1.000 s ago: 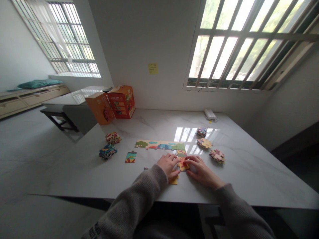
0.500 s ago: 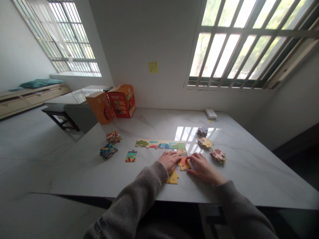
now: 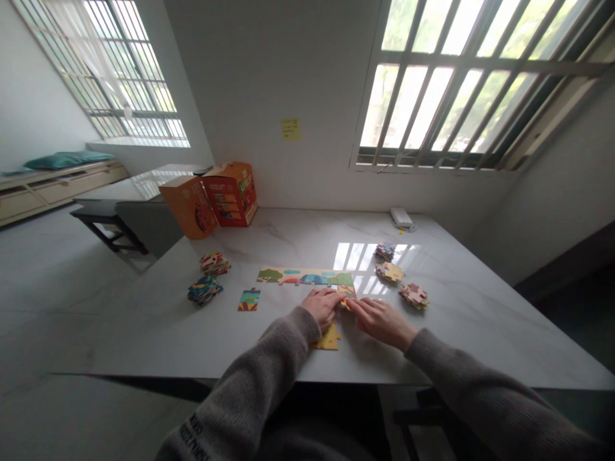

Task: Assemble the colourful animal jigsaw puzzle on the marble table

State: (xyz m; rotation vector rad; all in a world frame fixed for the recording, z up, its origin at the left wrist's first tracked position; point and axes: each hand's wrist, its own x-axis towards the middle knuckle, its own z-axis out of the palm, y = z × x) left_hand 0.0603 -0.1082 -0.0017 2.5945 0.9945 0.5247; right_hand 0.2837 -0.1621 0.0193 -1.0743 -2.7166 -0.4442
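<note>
A partly joined jigsaw strip (image 3: 314, 278) with trees and coloured shapes lies on the marble table, turning a corner at its right end. Below that corner is an orange-yellow puzzle piece (image 3: 344, 303), mostly covered by fingers. My left hand (image 3: 321, 307) rests palm-down at its left side, fingers stretched forward and fingertips at the piece. From the right, my right hand (image 3: 379, 320) lays extended fingers on the same piece, pressing from above. A yellow puzzle piece (image 3: 328, 338) sticks out below my left wrist. One teal and red puzzle piece (image 3: 249, 299) lies apart on the left.
Stacks of pieces stand at the left, a reddish stack (image 3: 214, 263) and a blue-green stack (image 3: 205, 290). On the right are a purple stack (image 3: 385, 250), a yellow stack (image 3: 389, 272) and a pink stack (image 3: 414, 296). Orange boxes (image 3: 235, 195) and a white device (image 3: 401, 219) stand behind.
My right hand has moved from the orange-yellow piece's right edge onto its top, covering more of it. My left hand stays beside it. The view has shifted slightly.
</note>
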